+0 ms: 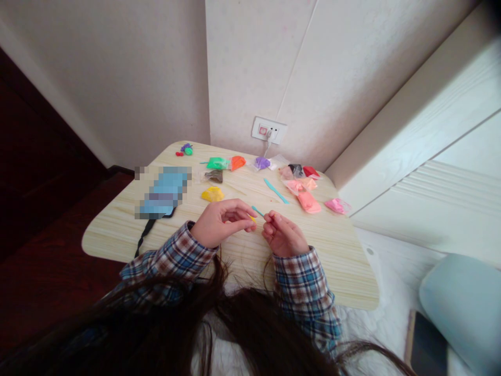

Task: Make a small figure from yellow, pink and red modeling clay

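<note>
My left hand (pixel 221 222) is closed in a pinch above the near middle of the table, with a small piece of yellow clay (pixel 253 220) between thumb and fingers. To its right, my right hand (pixel 285 232) is also pinched, fingers curled in; what it holds, if anything, is too small to tell. A thin blue modelling tool (pixel 258 210) shows between the hands, its right end hidden by my right fingers, so I cannot tell whether it is held or lies on the table. Just beyond my left hand is a packet of yellow clay (pixel 212 194).
On the wooden table (pixel 336 266) lie a blue clay knife (pixel 276 191), green clay (pixel 217 163), orange clay (pixel 237 163), purple clay (pixel 262 163), coral clay (pixel 308 201) and pink clay (pixel 338 206). A phone (pixel 164 193) lies left; small clay shapes (pixel 187 150) sit in the far left corner.
</note>
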`<state>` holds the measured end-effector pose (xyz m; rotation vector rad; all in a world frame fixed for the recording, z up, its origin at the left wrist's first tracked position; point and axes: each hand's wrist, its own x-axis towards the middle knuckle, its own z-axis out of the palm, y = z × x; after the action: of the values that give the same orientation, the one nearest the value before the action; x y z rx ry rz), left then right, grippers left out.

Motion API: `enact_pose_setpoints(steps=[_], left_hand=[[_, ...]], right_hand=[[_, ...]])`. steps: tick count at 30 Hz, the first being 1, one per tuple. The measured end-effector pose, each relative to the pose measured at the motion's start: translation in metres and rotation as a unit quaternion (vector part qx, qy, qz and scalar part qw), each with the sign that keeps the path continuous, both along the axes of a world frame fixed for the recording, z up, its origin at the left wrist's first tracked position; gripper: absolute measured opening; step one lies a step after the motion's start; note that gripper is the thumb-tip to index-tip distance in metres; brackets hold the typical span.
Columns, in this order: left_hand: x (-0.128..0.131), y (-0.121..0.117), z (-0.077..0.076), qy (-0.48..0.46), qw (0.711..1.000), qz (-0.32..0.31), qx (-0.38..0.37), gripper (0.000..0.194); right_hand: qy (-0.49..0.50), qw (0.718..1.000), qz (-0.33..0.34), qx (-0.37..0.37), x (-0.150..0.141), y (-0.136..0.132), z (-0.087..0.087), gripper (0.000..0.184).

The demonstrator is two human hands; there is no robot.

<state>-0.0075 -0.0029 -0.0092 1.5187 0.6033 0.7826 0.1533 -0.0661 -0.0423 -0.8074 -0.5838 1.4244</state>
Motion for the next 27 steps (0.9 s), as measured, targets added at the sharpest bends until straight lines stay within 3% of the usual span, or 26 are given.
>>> enact_pose_setpoints(steps=[12, 21, 27], left_hand=[[-0.0004, -0.0004, 0.0008, 0.022, 1.0, 0.005, 0.015, 0.017], [0.0003, 0.0, 0.0009, 0.015, 1.0, 0.008, 0.009, 0.014], [0.0, 0.0003, -0.0001, 0.017, 1.0, 0.009, 0.013, 0.015]], right_hand=[[0.028, 0.999, 0.022, -0.011, 0.0032, 0.0015, -0.0028, 0.019], [-0.089, 0.994, -0.057, 0.017, -0.0046, 0.0012, -0.004, 0.022], [-0.159, 0.985, -0.06, 0.028, -0.0061, 0.0018, -0.0048, 0.02]])
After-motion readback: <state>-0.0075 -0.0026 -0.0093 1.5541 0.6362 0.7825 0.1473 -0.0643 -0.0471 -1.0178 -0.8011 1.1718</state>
